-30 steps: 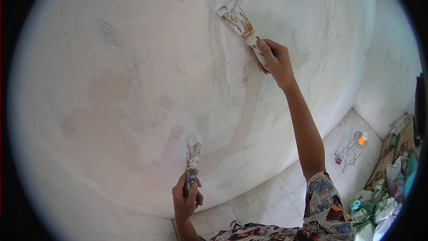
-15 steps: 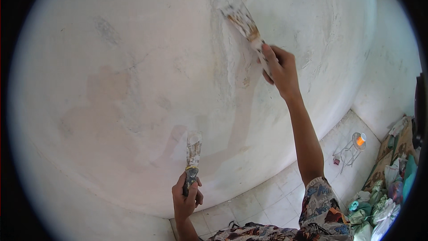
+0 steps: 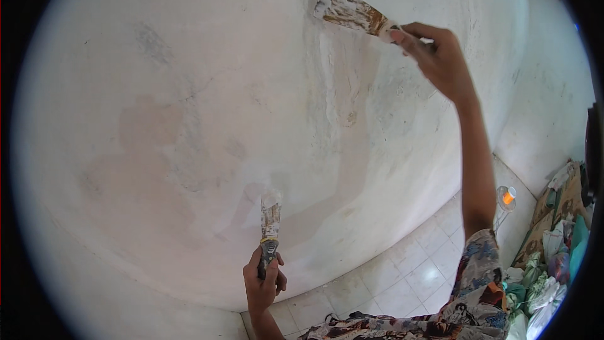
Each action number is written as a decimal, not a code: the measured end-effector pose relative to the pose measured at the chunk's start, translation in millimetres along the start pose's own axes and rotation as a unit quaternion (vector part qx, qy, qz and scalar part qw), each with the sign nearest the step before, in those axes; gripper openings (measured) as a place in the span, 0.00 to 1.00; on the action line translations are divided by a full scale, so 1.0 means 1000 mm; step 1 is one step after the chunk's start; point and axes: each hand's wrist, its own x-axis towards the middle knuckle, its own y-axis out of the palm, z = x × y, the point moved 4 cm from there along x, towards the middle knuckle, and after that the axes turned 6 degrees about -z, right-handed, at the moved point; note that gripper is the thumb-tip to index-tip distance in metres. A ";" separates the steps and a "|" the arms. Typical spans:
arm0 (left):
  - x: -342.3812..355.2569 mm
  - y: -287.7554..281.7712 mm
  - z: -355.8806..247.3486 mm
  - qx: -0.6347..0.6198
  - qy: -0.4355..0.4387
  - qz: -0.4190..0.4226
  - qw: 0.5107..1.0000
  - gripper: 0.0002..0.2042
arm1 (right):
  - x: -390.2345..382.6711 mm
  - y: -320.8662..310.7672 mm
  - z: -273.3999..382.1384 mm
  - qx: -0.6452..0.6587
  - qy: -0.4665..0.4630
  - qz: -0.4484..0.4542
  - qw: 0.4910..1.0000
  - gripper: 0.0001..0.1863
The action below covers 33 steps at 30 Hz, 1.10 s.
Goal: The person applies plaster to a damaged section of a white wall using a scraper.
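We face a broad white plastered wall [image 3: 189, 119], blotched with pale tan and grey patches and rough streaks higher up. Below it lies a floor of glossy white tiles [image 3: 402, 283]. At the right a second white wall [image 3: 553, 107] meets it, with a heap of coloured cloths [image 3: 553, 239] and a clear bottle with an orange cap [image 3: 505, 200] near the corner.

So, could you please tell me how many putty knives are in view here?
2. One putty knife is in the right hand, its blade against the wall high up. The other putty knife is held upright in the left hand, lower down.
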 end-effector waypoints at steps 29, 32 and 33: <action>0.001 -0.005 -0.001 -0.002 -0.011 0.007 1.000 0.14 | 0.042 -0.032 0.049 -0.154 -0.166 0.085 0.970 0.21; 0.003 -0.002 -0.008 -0.017 -0.007 0.023 1.000 0.14 | 0.044 -0.020 0.052 -0.157 -0.136 0.101 0.973 0.22; 0.004 -0.008 -0.009 -0.014 -0.006 0.022 1.000 0.14 | 0.044 -0.022 0.049 -0.154 -0.135 0.100 0.974 0.22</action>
